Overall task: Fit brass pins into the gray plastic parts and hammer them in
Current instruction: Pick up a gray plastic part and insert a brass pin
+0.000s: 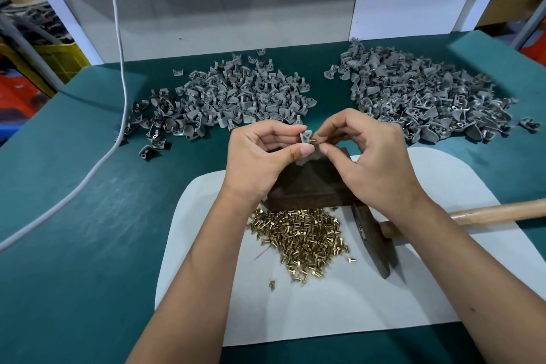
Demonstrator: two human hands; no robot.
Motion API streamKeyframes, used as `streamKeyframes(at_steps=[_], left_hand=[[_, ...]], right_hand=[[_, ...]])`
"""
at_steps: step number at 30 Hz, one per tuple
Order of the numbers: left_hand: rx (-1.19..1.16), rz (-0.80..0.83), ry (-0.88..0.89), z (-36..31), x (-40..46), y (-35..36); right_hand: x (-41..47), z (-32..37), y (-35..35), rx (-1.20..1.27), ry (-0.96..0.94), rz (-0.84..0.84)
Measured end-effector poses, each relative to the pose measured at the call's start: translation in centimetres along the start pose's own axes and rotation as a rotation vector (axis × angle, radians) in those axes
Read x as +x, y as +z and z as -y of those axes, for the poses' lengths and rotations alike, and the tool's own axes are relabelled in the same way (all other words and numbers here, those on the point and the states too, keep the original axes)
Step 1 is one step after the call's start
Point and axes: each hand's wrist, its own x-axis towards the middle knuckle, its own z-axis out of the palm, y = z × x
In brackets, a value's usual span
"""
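Observation:
My left hand (pixel 260 156) pinches a small gray plastic part (pixel 305 137) above the dark metal block (pixel 307 186). My right hand (pixel 366 154) pinches a brass pin (pixel 313 142) and holds it against that part. A heap of loose brass pins (pixel 301 238) lies on the white mat (pixel 325 304) in front of the block. The hammer (pixel 378 242) lies on the mat at the right, its wooden handle (pixel 496 211) pointing right.
Two heaps of gray plastic parts lie on the green table: one at the back left (pixel 233 97), one at the back right (pixel 425 94). A white cable (pixel 118 74) runs down the left side. A white frame and panel stand behind.

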Motion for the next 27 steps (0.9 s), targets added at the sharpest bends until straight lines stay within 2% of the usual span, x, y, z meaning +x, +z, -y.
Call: streamKeyframes(at_steps=[11, 22, 27], left_hand=[[-0.035, 0.037, -0.048, -0.3, -0.1, 0.1], [0.099, -0.007, 0.071, -0.1, -0.1, 0.7], [0.072, -0.033, 0.023, -0.2, -0.3, 1.3]], right_hand=[[-0.1, -0.9, 0.3, -0.170, -0.194, -0.087], [-0.1, -0.6, 0.6, -0.136, -0.067, -0.103], [-0.2, -0.4, 0.7, -0.137, -0.030, -0.113]])
